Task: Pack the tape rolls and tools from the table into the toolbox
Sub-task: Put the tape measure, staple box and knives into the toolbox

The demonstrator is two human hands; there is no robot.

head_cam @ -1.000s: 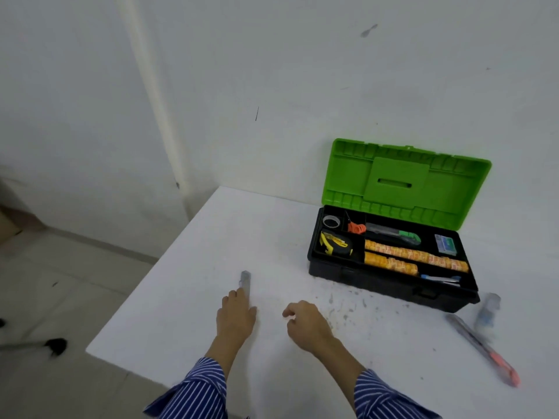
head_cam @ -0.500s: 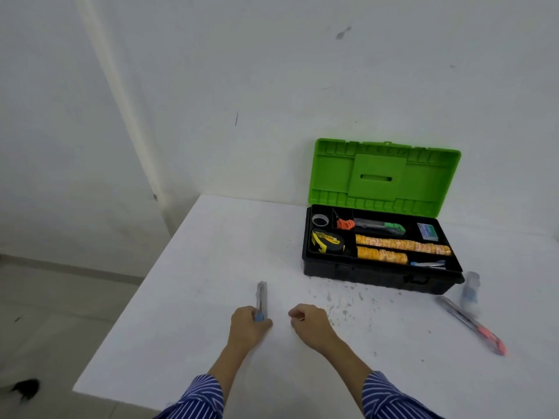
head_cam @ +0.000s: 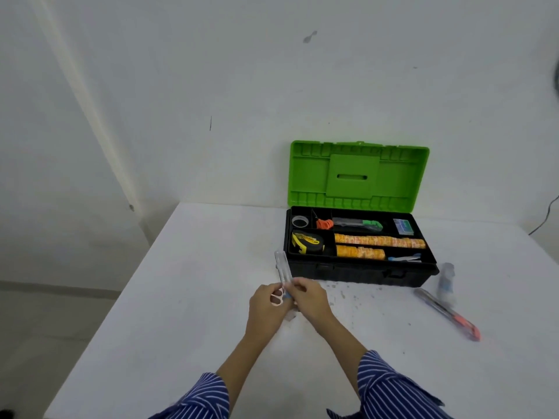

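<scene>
A slim tool with a clear cover [head_cam: 283,267] and a pink loop handle is lifted above the white table [head_cam: 187,297], just left of the toolbox's front corner. My left hand [head_cam: 265,309] holds its pink handle end. My right hand [head_cam: 309,300] pinches its middle from the right. The black toolbox [head_cam: 360,275] stands open with its green lid [head_cam: 357,173] upright. Inside lie a tape roll [head_cam: 300,221], a yellow tape measure [head_cam: 307,242], orange tape rolls [head_cam: 378,241] and a green utility knife [head_cam: 360,225].
A pink-ended utility knife [head_cam: 447,316] and a small clear bottle [head_cam: 446,279] lie on the table right of the toolbox. The table's left edge drops to the floor. The wall stands close behind the toolbox.
The clear-covered tool lay on the table under my left hand; now both hands hold it lifted, closer to the toolbox. My right hand has moved left onto it.
</scene>
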